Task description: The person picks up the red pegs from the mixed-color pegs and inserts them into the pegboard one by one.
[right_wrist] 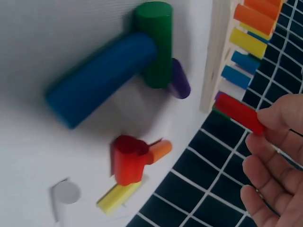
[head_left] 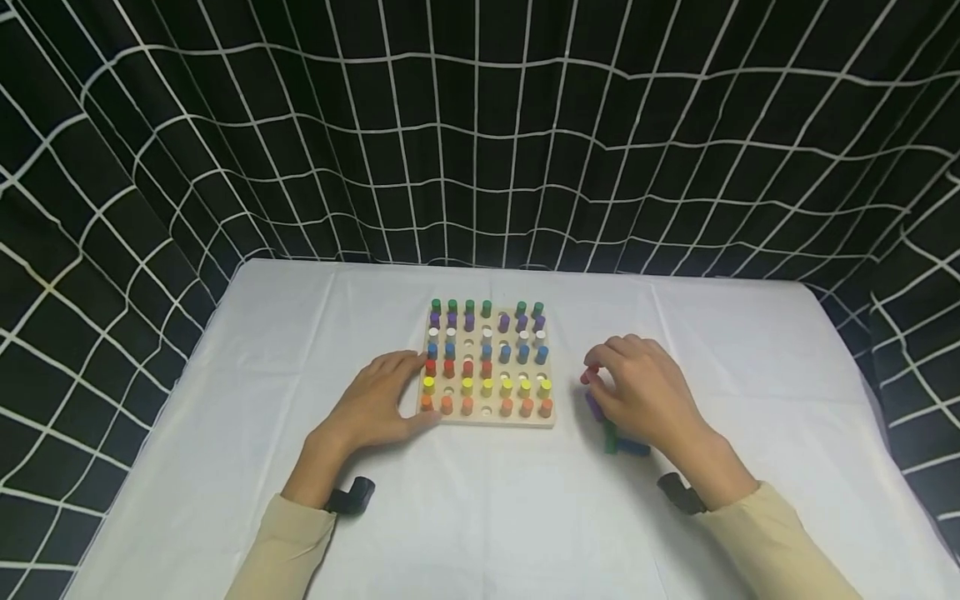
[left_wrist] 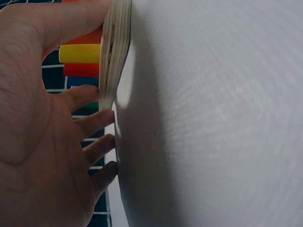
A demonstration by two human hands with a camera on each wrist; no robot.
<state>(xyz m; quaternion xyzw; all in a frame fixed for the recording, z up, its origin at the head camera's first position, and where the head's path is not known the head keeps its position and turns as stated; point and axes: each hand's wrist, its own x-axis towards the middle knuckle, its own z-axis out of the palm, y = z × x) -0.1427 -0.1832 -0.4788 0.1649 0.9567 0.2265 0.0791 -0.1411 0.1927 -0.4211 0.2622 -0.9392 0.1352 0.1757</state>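
Note:
A wooden pegboard (head_left: pixel 487 421) holds rows of coloured pegs: green, purple, white, blue, red, yellow and orange, with some holes bare. My left hand (head_left: pixel 378 404) rests at the board's left side, thumb at the near corner and fingers loosely spread along the edge. In the left wrist view the thumb touches the board's layered edge (left_wrist: pixel 113 52). To the right of the board, my right hand (head_left: pixel 645 392) pinches a red peg (right_wrist: pixel 239 112) between thumb and fingertips, above the table. Loose blue (right_wrist: pixel 102 80), green (right_wrist: pixel 156 52) and purple pegs (right_wrist: pixel 180 82) lie beneath this hand.
Farther along the table in the right wrist view lie red (right_wrist: pixel 127 163), orange (right_wrist: pixel 160 151), yellow (right_wrist: pixel 118 196) and white pegs (right_wrist: pixel 66 191). A white cloth (head_left: pixel 495 517) covers the table. Dark curtains with white netting (head_left: pixel 480 158) surround its back and sides.

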